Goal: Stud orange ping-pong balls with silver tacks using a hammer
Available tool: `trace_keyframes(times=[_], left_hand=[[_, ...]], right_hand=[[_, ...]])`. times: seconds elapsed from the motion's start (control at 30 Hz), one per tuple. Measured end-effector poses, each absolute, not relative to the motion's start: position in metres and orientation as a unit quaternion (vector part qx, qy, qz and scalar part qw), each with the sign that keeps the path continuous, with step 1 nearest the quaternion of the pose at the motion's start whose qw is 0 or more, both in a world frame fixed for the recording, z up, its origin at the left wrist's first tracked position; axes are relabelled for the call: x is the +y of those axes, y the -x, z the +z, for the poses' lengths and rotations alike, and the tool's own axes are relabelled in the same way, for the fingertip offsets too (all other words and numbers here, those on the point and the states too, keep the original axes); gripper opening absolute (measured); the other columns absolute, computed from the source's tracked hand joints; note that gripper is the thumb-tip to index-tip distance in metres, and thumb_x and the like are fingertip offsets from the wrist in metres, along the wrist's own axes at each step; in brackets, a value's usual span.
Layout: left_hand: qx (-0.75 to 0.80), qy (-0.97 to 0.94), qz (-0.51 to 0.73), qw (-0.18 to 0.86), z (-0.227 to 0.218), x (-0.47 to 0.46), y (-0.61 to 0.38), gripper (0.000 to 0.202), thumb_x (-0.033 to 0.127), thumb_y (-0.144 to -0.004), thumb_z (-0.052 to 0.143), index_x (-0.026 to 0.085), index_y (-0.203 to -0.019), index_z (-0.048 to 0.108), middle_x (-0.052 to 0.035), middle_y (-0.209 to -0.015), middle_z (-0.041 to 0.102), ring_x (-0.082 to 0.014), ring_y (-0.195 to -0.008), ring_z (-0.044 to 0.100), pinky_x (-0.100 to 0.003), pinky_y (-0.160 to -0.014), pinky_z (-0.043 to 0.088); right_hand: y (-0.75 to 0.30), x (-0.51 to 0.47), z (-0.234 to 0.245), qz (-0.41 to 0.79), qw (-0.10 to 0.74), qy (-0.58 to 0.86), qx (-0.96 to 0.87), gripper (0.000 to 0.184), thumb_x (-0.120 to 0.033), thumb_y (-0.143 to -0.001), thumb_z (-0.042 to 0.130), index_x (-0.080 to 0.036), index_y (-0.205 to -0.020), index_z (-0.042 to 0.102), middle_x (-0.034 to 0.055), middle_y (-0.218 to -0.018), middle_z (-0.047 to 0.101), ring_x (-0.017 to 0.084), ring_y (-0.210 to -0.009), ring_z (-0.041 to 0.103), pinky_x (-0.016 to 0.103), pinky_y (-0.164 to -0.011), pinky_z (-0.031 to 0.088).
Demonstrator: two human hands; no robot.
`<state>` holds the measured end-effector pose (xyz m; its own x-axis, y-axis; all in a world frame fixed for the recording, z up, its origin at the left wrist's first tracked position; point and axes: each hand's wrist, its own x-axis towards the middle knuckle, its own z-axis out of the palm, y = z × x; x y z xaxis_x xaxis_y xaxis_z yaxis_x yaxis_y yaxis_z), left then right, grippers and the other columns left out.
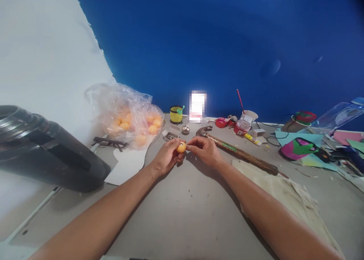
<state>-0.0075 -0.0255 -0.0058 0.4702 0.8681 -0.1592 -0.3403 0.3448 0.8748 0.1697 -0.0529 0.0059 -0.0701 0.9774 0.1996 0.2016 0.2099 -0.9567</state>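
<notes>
My left hand [167, 157] is closed around a small orange ball [181, 148] that looks like a ping-pong ball. A small dark and light spot shows on the ball's upper side. Close against the ball's right side, the thumb and fingertips of my right hand [206, 150] are pinched together; whatever they hold is too small to make out. Just behind my left hand lies a small open box [171, 135] of little metal pieces, with a shiny round metal object [185, 129] beside it. A claw hammer [241, 153] with a wooden handle rests to the right of my right hand.
Clear plastic bags [125, 112] of orange balls stand at the back left, near glasses [110, 141] and a large dark flask [48, 150]. At the back are a yellow pot [176, 114] and a cup [248, 119]. Beige cloth [284, 195] lies right, under my forearm.
</notes>
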Motion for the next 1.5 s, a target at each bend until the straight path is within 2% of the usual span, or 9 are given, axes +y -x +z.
trace_keyframes(times=[0.17, 0.47, 0.63, 0.93, 1.23, 1.33, 1.5], left_hand=[[0.33, -0.441, 0.4, 0.732, -0.006, -0.0268, 0.007, 0.034, 0.047, -0.087, 0.072, 0.015, -0.096, 0.062, 0.0039, -0.064, 0.05, -0.0083, -0.047, 0.045, -0.021, -0.044, 0.039], [0.328, -0.449, 0.394, 0.732, -0.0072, -0.027, 0.0071, 0.036, 0.049, -0.088, 0.07, 0.016, -0.098, 0.061, 0.0036, -0.063, 0.051, -0.0101, -0.048, 0.047, -0.022, -0.044, 0.041], [0.325, -0.446, 0.389, 0.738, -0.0061, -0.0267, 0.0071, 0.037, 0.05, -0.087, 0.071, 0.016, -0.097, 0.061, 0.0037, -0.063, 0.051, -0.0107, -0.047, 0.048, -0.023, -0.043, 0.042], [0.32, -0.464, 0.391, 0.728, -0.0049, -0.0308, 0.0052, 0.043, 0.054, -0.082, 0.078, 0.016, -0.09, 0.06, 0.0037, -0.066, 0.054, -0.0069, -0.045, 0.045, -0.02, -0.042, 0.037], [0.328, -0.469, 0.391, 0.721, -0.0044, -0.031, 0.005, 0.045, 0.055, -0.08, 0.079, 0.016, -0.091, 0.061, 0.0045, -0.064, 0.053, -0.0067, -0.044, 0.044, -0.02, -0.041, 0.037], [0.33, -0.473, 0.396, 0.714, -0.0034, -0.0314, 0.0048, 0.044, 0.056, -0.082, 0.075, 0.015, -0.089, 0.061, 0.0025, -0.065, 0.056, -0.0071, -0.044, 0.044, -0.021, -0.041, 0.038], [0.343, -0.464, 0.403, 0.711, -0.004, -0.032, 0.0048, 0.039, 0.053, -0.087, 0.07, 0.015, -0.093, 0.063, 0.0043, -0.057, 0.049, -0.0102, -0.043, 0.046, -0.022, -0.04, 0.039]], right_hand=[[-0.1691, -0.0542, 0.0056, 0.395, 0.48, 0.472, -0.625, 0.023, -0.044, -0.079, 0.077, -0.021, -0.077, 0.076, 0.0029, -0.071, 0.071, 0.017, -0.062, 0.061, 0.032, -0.059, 0.05], [-0.1679, -0.0551, 0.0054, 0.341, 0.486, 0.485, -0.642, 0.013, -0.034, -0.081, 0.074, -0.022, -0.079, 0.079, 0.0038, -0.077, 0.075, 0.02, -0.069, 0.065, 0.037, -0.07, 0.053], [-0.1669, -0.0552, 0.004, 0.286, 0.491, 0.482, -0.667, 0.011, -0.027, -0.083, 0.071, -0.024, -0.081, 0.081, 0.0037, -0.081, 0.076, 0.021, -0.075, 0.068, 0.036, -0.074, 0.052], [-0.1673, -0.0562, 0.003, 0.24, 0.468, 0.479, -0.703, 0.014, -0.025, -0.086, 0.067, -0.025, -0.089, 0.081, 0.0041, -0.088, 0.078, 0.021, -0.081, 0.069, 0.035, -0.081, 0.052], [-0.1671, -0.0568, 0.0027, 0.266, 0.47, 0.501, -0.677, 0.011, -0.027, -0.083, 0.068, -0.022, -0.085, 0.078, 0.0035, -0.084, 0.079, 0.021, -0.077, 0.069, 0.034, -0.074, 0.052], [-0.1672, -0.0572, 0.0048, 0.295, 0.474, 0.498, -0.664, 0.01, -0.027, -0.082, 0.069, -0.023, -0.081, 0.078, 0.0025, -0.08, 0.077, 0.02, -0.074, 0.068, 0.034, -0.071, 0.052], [-0.1684, -0.056, 0.0078, 0.333, 0.486, 0.489, -0.644, 0.011, -0.03, -0.08, 0.072, -0.021, -0.077, 0.078, 0.0022, -0.077, 0.076, 0.019, -0.07, 0.066, 0.033, -0.067, 0.052]])
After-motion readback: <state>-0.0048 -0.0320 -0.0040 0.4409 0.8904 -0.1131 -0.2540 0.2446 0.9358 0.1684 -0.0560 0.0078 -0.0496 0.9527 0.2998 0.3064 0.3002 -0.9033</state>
